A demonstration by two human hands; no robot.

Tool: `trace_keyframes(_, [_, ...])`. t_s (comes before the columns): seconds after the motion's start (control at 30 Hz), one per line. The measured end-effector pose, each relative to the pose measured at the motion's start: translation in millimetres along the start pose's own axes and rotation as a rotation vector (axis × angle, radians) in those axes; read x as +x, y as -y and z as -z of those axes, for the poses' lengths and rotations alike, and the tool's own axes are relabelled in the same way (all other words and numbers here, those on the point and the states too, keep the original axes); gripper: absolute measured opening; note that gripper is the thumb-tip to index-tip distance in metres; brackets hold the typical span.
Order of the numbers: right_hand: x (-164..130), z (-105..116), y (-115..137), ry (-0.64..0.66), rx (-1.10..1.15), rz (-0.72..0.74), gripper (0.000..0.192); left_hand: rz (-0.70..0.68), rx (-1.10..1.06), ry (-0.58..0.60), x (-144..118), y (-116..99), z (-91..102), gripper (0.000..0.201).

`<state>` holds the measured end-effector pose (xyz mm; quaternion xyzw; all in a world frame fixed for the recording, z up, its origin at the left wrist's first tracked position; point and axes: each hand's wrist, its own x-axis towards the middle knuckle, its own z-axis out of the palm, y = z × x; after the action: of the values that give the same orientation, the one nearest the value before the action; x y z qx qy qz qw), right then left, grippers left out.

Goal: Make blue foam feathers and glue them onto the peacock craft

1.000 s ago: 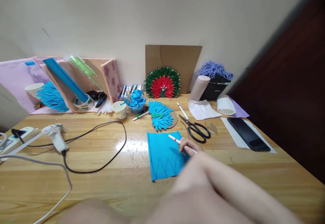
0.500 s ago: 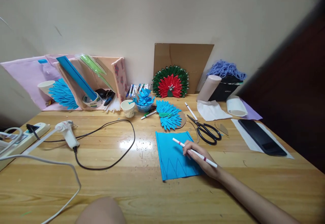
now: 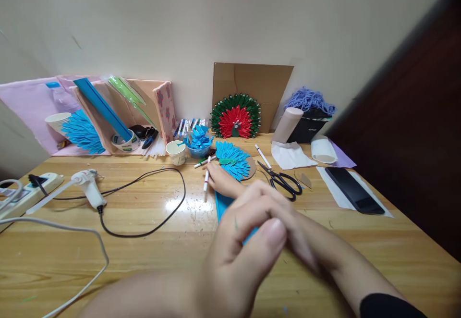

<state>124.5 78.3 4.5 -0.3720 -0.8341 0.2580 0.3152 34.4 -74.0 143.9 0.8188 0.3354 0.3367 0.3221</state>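
Observation:
My right hand [image 3: 224, 181] reaches left across the table, closed on a white marker [image 3: 206, 181] with dark pink bands. A blue sheet [image 3: 221, 204] lies below that arm, mostly covered, so its drawn zigzag lines are hidden. Large in the foreground, my left hand [image 3: 248, 241] overlaps my right forearm. Its fingers are curled and partly blurred; anything inside them is hidden. Just behind the right hand sits a blue feathered piece [image 3: 232, 158] with a green centre on brown cardboard. Black-handled scissors [image 3: 284, 183] lie to the right of it.
A glue gun [image 3: 90, 188] with a looping cable lies left, near a power strip [image 3: 50, 183]. A paper cup [image 3: 176, 152] and a bowl of blue pieces [image 3: 199, 150] stand behind. A red-green peacock craft [image 3: 236, 116] leans on cardboard [image 3: 252, 80]. A phone [image 3: 355, 190] lies right.
My right hand has moved left and away from the blue sheet's drawn lines, still holding the marker. My left hand has come into the foreground. The view has shifted slightly.

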Motion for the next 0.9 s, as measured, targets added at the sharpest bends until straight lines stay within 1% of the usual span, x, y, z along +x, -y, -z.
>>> trace_keyframes(0.03, [4,0,-2,-0.004,-0.004,0.001,0.025,0.033,0.025,-0.010,4,13,-9.9,0.046])
trace_keyframes(0.1, [3,9,-5,-0.023,-0.011,-0.007,0.029,0.154,0.175,-0.017,6,46,-32.3,0.039])
trace_keyframes(0.13, [-2,17,-7,-0.037,-0.021,-0.014,0.030,0.250,0.317,-0.023,4,65,-42.8,0.036])
trace_keyframes(0.17, [-10,27,-9,-0.071,-0.046,-0.039,0.030,0.351,0.442,-0.054,1,83,-51.7,0.035])
trace_keyframes(0.2, [-20,40,-13,-0.108,-0.082,-0.075,0.027,0.420,0.533,-0.083,-1,99,-58.5,0.035])
trace_keyframes(0.27, [-46,68,-23,-0.151,-0.164,-0.190,0.023,0.436,0.615,-0.143,-4,123,-65.7,0.035])
trace_keyframes(0.33, [-77,98,-37,-0.193,-0.309,-0.378,0.017,0.412,0.581,-0.173,-5,137,-66.2,0.046])
trace_keyframes(0.4, [-108,122,-50,-0.177,-0.520,-0.593,0.010,0.412,0.495,-0.218,-5,143,-63.2,0.061])
trace_keyframes(0.43, [-121,131,-55,-0.140,-0.587,-0.690,0.012,0.423,0.442,-0.238,-5,144,-61.4,0.067])
trace_keyframes(0.47, [-132,137,-58,-0.098,-0.615,-0.749,0.015,0.439,0.388,-0.251,-5,145,-59.4,0.069])
trace_keyframes(0.5, [-141,141,-60,-0.078,-0.617,-0.759,0.017,0.457,0.335,-0.249,-4,146,-57.3,0.067])
trace_keyframes(0.53, [-147,143,-60,-0.066,-0.607,-0.746,0.016,0.474,0.285,-0.225,-3,146,-55.0,0.059])
trace_keyframes(0.6, [-151,143,-57,-0.047,-0.573,-0.702,0.016,0.500,0.176,-0.129,1,145,-48.9,0.033])
trace_keyframes(0.63, [-152,142,-54,-0.038,-0.560,-0.691,0.015,0.504,0.110,-0.070,4,144,-44.9,0.023])
trace_keyframes(0.7, [-151,144,-48,-0.028,-0.545,-0.700,0.013,0.490,-0.035,-0.008,12,137,-34.5,0.026])
trace_keyframes(0.73, [-152,146,-45,-0.039,-0.534,-0.709,0.014,0.473,-0.095,-0.008,18,133,-28.3,0.029])
trace_keyframes(0.8, [-154,152,-40,-0.103,-0.463,-0.732,0.015,0.436,-0.130,-0.049,30,120,-14.8,0.032])
trace_keyframes(0.83, [-154,154,-38,-0.148,-0.371,-0.743,0.017,0.412,-0.119,-0.073,37,113,-8.1,0.032])
trace_keyframes(0.9, [-154,156,-34,-0.220,-0.062,-0.738,0.020,0.353,-0.030,-0.098,52,98,3.7,0.033])
